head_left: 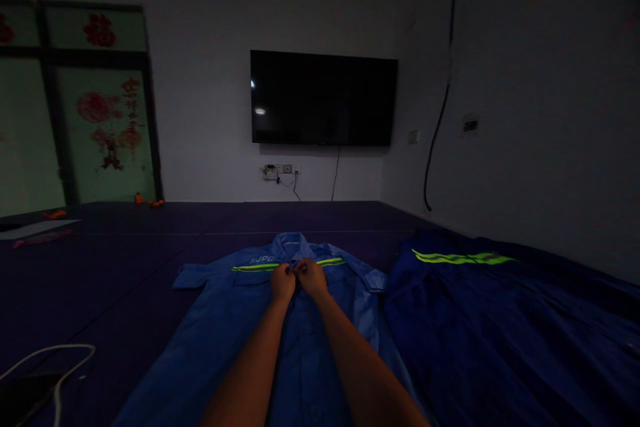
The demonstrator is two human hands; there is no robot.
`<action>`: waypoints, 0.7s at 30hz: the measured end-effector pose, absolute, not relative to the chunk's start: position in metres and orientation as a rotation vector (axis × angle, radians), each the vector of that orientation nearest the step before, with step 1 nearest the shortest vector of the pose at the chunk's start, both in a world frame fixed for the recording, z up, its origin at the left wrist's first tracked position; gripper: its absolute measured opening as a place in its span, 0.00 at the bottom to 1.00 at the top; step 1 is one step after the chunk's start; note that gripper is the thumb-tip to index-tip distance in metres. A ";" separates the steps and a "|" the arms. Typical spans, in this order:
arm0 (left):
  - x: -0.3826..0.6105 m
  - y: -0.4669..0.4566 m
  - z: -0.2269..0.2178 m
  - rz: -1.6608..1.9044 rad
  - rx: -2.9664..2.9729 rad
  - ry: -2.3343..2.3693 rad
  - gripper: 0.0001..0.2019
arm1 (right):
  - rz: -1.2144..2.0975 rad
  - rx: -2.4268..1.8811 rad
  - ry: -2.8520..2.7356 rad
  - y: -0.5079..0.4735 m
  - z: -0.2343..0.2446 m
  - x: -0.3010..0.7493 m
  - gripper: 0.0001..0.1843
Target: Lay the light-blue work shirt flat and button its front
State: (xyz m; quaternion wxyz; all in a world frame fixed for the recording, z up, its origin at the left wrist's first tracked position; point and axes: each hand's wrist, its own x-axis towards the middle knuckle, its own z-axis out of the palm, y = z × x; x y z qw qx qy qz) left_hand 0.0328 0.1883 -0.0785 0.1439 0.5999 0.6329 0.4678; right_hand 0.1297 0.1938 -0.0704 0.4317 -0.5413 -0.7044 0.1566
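Note:
A blue short-sleeved work shirt (220, 333) lies spread out in front of me, collar at the far end, with a yellow-green reflective stripe across its chest. My left hand (283, 281) pinches the front edge of the shirt just below the collar. Close beside it, almost touching, my right hand (312, 278) has its fingers closed on the same front opening. Whatever button or fold lies between the fingertips is too small and dark to make out.
A darker blue garment (465, 320) with a reflective stripe lies to the right, against the shirt's sleeve. At the lower left is a white cable (59, 387) beside a dark object. A television (325, 99) hangs on the far wall. Small orange things (156, 203) lie near the door.

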 end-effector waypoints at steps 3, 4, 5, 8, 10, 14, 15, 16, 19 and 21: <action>0.033 0.188 -0.078 1.350 1.724 1.822 0.11 | 0.385 -1.357 -1.763 0.196 -0.072 0.130 0.07; 0.033 0.188 -0.078 1.354 1.721 1.821 0.11 | 0.385 -1.360 -1.767 0.197 -0.073 0.130 0.08; 0.033 0.188 -0.078 1.358 1.718 1.821 0.12 | 0.385 -1.364 -1.771 0.197 -0.074 0.130 0.08; 0.033 0.188 -0.077 1.366 1.713 1.816 0.12 | 0.384 -1.380 -1.783 0.199 -0.075 0.129 0.10; 0.034 0.188 -0.077 1.368 1.715 1.809 0.12 | 0.380 -1.397 -1.785 0.200 -0.076 0.129 0.11; 0.035 0.189 -0.078 1.379 1.712 1.803 0.12 | 0.364 -1.434 -1.778 0.201 -0.076 0.128 0.11; 0.035 0.189 -0.078 1.381 1.709 1.803 0.13 | 0.363 -1.440 -1.777 0.201 -0.075 0.128 0.11; 0.035 0.189 -0.078 1.383 1.706 1.806 0.13 | 0.362 -1.443 -1.778 0.201 -0.075 0.128 0.11; 0.034 0.189 -0.079 1.382 1.705 1.815 0.13 | 0.369 -1.441 -1.787 0.200 -0.075 0.128 0.11; 0.034 0.188 -0.079 1.376 1.711 1.822 0.13 | 0.375 -1.434 -1.792 0.199 -0.074 0.129 0.11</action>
